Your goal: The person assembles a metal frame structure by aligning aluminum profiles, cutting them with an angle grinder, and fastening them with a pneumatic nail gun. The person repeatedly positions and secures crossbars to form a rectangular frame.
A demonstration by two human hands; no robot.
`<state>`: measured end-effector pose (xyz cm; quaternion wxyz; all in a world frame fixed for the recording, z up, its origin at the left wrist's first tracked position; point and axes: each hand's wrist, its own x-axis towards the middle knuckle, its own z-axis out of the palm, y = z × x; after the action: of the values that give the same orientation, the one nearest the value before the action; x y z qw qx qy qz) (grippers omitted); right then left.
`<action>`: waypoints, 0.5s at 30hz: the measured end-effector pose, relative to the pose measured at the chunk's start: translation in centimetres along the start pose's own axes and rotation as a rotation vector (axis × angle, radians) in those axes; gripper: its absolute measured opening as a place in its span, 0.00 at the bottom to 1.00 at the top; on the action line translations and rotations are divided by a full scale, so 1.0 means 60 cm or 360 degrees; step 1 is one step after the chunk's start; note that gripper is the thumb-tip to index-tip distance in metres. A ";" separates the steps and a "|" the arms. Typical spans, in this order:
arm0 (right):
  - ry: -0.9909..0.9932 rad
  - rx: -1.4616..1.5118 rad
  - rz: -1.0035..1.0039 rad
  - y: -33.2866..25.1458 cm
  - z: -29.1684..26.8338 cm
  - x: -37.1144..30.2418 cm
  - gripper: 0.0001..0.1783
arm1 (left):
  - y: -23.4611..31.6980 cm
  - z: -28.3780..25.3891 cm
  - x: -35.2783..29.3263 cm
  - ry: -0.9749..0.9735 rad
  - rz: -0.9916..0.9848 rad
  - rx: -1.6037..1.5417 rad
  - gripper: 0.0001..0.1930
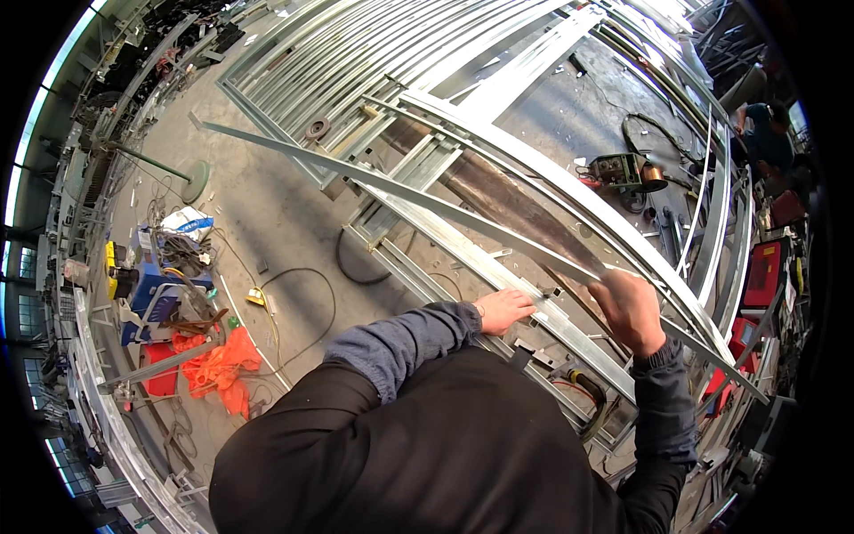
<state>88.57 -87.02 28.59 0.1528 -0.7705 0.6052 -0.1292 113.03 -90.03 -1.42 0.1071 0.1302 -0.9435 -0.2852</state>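
My right hand (628,310) is closed round a long grey metal bar (418,203), which slants from the upper left to the lower right across the frame. My left hand (504,311) lies with its fingers stretched out at the near edge of a galvanized steel rail (463,253); its fingertips point toward the right hand. Under the bar, several parallel rails and short cross-pieces (405,182) stand on the frame. Beneath my left hand, a small metal fitting (536,356) sits between the rails, close to my body.
Rows of steel channels (356,67) fill the far side. A wire-feeder with a copper-coloured spool (623,173) is on the floor at right; a person (767,133) is beyond. Orange cloth (221,369), a blue machine (156,280) and loose cables (331,307) lie to the left.
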 end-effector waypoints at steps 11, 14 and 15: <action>-0.0112 0.0127 0.0505 0.214 0.035 -0.373 0.10 | 0.019 -0.028 -0.021 -0.0112 -0.0190 -0.0115 0.45; -0.0049 0.0144 0.0512 0.240 0.032 -0.419 0.11 | 0.018 -0.029 -0.038 0.0030 -0.0144 -0.0089 0.43; -0.0010 0.0132 0.0501 0.247 0.034 -0.432 0.12 | 0.022 -0.031 -0.045 0.0111 -0.0148 -0.0117 0.42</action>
<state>70.04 -64.94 20.55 0.2048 -0.6596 0.7121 -0.1263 115.85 -89.07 0.49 0.1313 0.1799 -0.9210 -0.3196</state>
